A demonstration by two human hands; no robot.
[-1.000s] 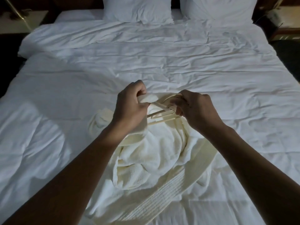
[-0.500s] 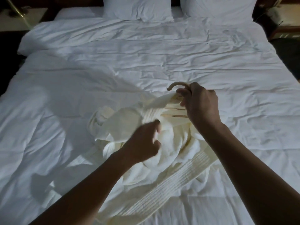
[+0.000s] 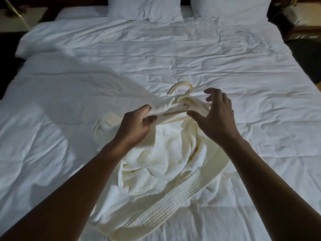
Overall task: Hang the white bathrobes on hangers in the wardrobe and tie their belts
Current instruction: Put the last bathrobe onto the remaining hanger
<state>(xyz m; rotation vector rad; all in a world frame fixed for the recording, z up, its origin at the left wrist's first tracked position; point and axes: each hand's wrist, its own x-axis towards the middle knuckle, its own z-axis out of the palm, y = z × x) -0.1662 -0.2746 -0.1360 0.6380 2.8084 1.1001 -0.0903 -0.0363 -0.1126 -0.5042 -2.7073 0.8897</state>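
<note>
The white bathrobe (image 3: 156, 162) lies crumpled on the near middle of the bed (image 3: 243, 75). At its far end is a pale hanger (image 3: 182, 87), with the hook pointing to the far side. Your left grip (image 3: 133, 126) pinches the robe cloth over the hanger's left arm. Your right grip (image 3: 217, 115) is open, with the fingers spread just above the hanger's right arm. Two pillows (image 3: 144, 7) lie at the far edge.

You had nothing to read at that moment. No writing, label, brand or number could be made out on the bathrobe (image 3: 161, 159), on the hanger (image 3: 181, 83) or on the duvet (image 3: 225, 66). The dim light left the objects at the far corners of the head view too dark to tell.
</note>
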